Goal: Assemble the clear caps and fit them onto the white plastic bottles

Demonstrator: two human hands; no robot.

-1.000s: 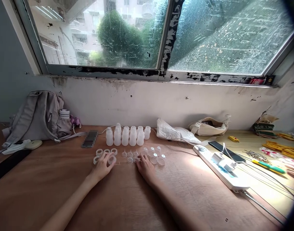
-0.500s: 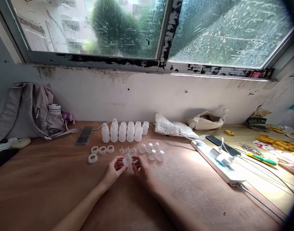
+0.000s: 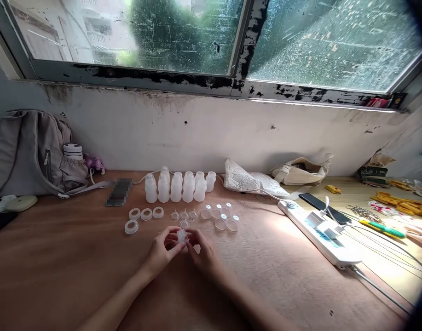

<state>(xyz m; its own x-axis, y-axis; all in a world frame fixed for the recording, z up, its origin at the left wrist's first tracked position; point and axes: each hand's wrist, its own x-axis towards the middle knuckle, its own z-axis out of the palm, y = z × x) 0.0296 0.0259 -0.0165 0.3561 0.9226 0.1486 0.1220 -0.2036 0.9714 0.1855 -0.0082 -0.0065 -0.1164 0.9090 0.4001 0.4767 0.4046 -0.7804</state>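
Note:
Between my left hand (image 3: 165,250) and my right hand (image 3: 202,250) is a small translucent ribbed plastic piece (image 3: 182,236); the fingers of both hands are closed on it. Just beyond my fingertips lies a clear nipple-like part (image 3: 184,224), with several more like it (image 3: 184,214) in a row behind. White rings (image 3: 146,214) sit to the left. On the right are several clear round caps (image 3: 221,224) with small pale discs. Frosted white bottles (image 3: 176,187) stand grouped farther back.
A grey backpack (image 3: 34,154) and a blurred dark object (image 3: 118,192) are at the left. White packaging (image 3: 241,177), a cream pouch (image 3: 300,171), a phone (image 3: 324,208) and a power strip (image 3: 317,234) with plugs and cables lie to the right.
My hands have come closer together around the ribbed piece, which now stands more upright. My right fingers have moved left onto it. The view has shifted slightly.

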